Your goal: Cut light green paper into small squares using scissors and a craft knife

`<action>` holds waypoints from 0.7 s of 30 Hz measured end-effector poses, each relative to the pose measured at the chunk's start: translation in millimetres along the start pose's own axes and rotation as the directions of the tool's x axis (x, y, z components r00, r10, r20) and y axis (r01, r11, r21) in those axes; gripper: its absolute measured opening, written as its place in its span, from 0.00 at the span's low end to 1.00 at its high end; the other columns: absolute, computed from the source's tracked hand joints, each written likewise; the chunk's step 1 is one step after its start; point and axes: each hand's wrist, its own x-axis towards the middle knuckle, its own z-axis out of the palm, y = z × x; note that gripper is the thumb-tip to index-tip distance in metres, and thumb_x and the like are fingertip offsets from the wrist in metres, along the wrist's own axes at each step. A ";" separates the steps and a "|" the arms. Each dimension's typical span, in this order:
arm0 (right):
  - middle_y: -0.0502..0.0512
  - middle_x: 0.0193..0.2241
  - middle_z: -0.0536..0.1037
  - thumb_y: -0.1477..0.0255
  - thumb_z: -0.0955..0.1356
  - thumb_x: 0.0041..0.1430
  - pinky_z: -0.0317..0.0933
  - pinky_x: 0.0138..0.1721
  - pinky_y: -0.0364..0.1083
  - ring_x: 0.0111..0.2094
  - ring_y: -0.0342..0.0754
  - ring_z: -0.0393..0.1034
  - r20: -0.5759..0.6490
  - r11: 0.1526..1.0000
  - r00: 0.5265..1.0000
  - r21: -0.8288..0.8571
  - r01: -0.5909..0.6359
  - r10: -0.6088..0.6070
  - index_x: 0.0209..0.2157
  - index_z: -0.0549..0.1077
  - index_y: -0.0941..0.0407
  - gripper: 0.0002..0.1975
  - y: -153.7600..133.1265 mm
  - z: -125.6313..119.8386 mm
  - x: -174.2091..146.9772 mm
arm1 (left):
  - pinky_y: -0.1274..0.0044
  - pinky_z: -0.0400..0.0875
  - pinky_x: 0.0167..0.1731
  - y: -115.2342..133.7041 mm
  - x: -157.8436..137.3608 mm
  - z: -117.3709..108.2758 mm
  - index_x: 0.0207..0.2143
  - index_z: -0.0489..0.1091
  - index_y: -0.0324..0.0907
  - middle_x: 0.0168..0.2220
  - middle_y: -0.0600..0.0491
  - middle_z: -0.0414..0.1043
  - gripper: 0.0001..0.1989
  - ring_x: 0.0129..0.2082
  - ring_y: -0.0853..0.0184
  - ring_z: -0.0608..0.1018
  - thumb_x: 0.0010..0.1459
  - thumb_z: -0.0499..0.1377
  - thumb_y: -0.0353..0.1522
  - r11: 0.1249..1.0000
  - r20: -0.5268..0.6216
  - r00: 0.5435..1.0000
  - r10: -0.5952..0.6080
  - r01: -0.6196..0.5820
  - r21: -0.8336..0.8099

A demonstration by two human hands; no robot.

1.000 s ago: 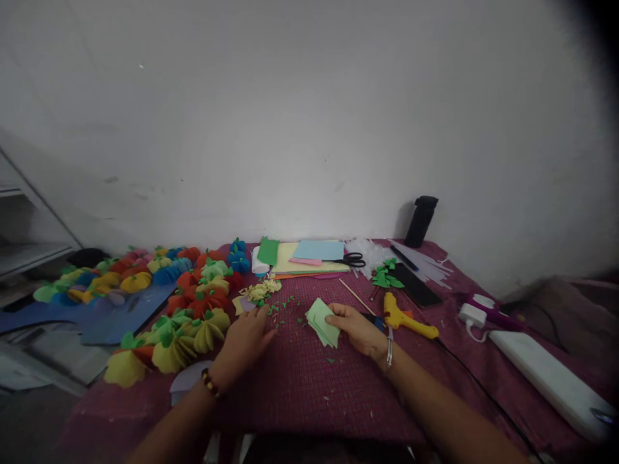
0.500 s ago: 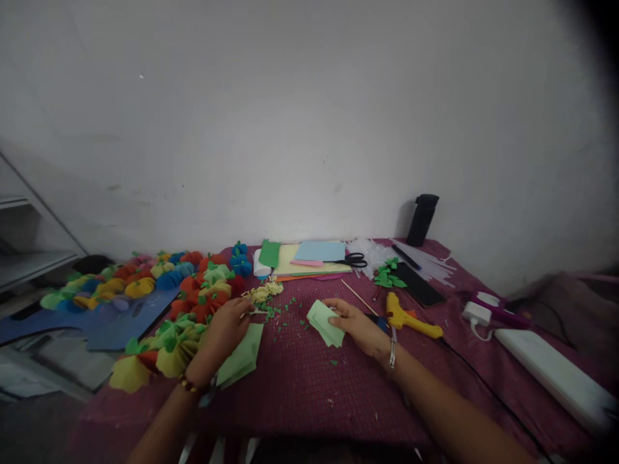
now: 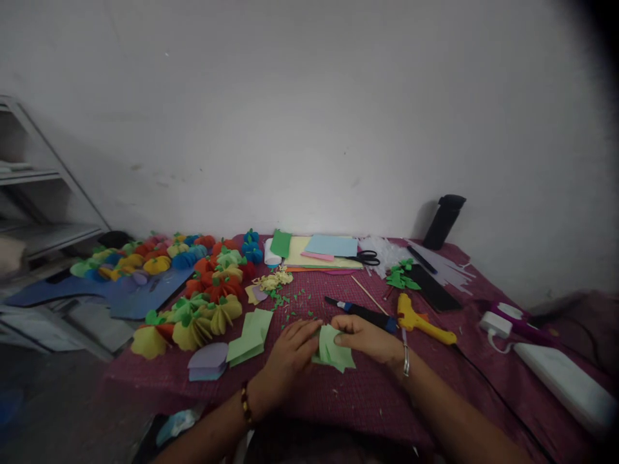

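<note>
Dim, flat indoor light; source not visible. Wall (image 3: 309, 129) evenly grey. Dark vignette at upper right corner. Wide-angle bending at frame edges. Lower left murky, soft. Bottle (image 3: 445, 220) casts faint shadow leftward.

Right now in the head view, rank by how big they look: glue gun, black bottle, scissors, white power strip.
1. White power strip, though it lies nearest the camera.
2. Glue gun.
3. Black bottle.
4. Scissors.
The bottle and scissors stand farthest back, so their rank is unsure.
</note>
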 end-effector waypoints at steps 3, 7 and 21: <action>0.49 0.27 0.71 0.63 0.67 0.53 0.56 0.26 0.40 0.24 0.41 0.64 -0.110 0.998 0.993 -0.059 0.038 -0.044 0.37 0.67 0.57 0.14 -1.8 -5.0 0.2 | 0.66 0.62 0.54 -13.9 -14.1 -30.9 0.59 0.56 0.42 0.60 0.44 0.59 0.27 0.57 0.61 0.65 0.56 0.52 0.26 0.990 0.071 0.988 -0.139 0.138 0.024; 0.51 0.34 0.73 0.70 0.64 0.56 0.58 0.30 0.42 0.30 0.44 0.67 -0.266 0.924 0.948 -0.378 0.064 -0.175 0.52 0.63 0.54 0.21 -11.4 -16.3 -4.2 | 0.70 0.68 0.45 -52.3 -36.1 -75.2 0.42 0.71 0.40 0.43 0.46 0.73 0.13 0.44 0.62 0.74 0.60 0.48 0.31 0.905 0.207 0.882 -0.423 0.401 0.141; 0.54 0.29 0.73 0.76 0.63 0.55 0.53 0.35 0.44 0.33 0.48 0.66 -0.106 0.447 0.983 -0.894 -0.029 -0.148 0.28 0.70 0.56 0.05 -2.8 -10.2 -1.4 | 0.70 0.64 0.45 -84.1 -48.4 -73.4 0.47 0.67 0.40 0.43 0.45 0.71 0.20 0.44 0.59 0.71 0.49 0.56 0.30 0.871 0.402 0.775 -0.489 0.410 0.270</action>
